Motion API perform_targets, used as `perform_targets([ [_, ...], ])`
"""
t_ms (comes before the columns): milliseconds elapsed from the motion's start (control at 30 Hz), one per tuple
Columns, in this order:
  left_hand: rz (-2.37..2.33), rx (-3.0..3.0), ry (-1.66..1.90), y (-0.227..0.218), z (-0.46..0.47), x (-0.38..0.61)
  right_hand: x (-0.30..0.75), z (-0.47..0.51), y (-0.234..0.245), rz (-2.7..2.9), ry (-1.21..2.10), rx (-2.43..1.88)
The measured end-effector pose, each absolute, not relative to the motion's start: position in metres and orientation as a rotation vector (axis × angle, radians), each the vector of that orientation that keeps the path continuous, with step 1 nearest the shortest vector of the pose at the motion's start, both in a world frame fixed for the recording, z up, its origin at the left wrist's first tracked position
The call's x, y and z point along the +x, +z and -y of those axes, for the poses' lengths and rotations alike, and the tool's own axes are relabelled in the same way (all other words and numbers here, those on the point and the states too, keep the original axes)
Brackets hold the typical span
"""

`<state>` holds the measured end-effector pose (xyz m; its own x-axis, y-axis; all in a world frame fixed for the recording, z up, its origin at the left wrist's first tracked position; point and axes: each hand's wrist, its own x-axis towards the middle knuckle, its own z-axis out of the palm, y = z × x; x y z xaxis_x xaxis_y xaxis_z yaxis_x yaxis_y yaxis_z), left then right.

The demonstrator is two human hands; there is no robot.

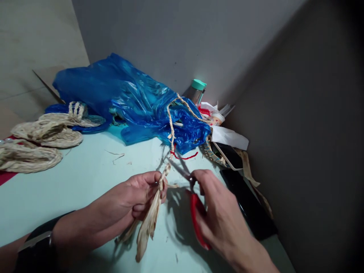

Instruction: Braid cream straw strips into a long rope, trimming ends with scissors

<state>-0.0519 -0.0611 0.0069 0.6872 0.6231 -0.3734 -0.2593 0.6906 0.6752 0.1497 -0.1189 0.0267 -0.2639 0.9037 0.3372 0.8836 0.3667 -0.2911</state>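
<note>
My left hand (136, 197) is closed in a pinch on a braided straw cord (171, 131) where the braid ends and loose dry husk strips (148, 223) hang down. The cord runs up from my fingers over the blue plastic bag (125, 94) toward the back right. My right hand (218, 212) grips red-handled scissors (196, 216), whose blades (178, 168) point up-left, close beside the cord just above my left fingers. A red thread (184, 156) lies by the cord on the pale green table (85, 178).
Several coils of braided straw (36, 140) lie at the left edge. A bottle with a green cap (196, 91), a paper cup (216, 119), white paper (230, 137) and dark flat objects (247, 204) crowd the right corner against grey walls.
</note>
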Motion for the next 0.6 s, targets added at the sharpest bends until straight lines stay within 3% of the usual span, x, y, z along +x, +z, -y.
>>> perform_targets([
  [133,-0.586,0.569,0.539,0.007,0.059,-0.055,0.174,0.114,0.021,2.245,-0.112,-1.563],
  [600,-0.558,0.467,0.555,0.005,0.06,-0.049,0.174,0.118,0.012,2.38,0.058,-1.369],
])
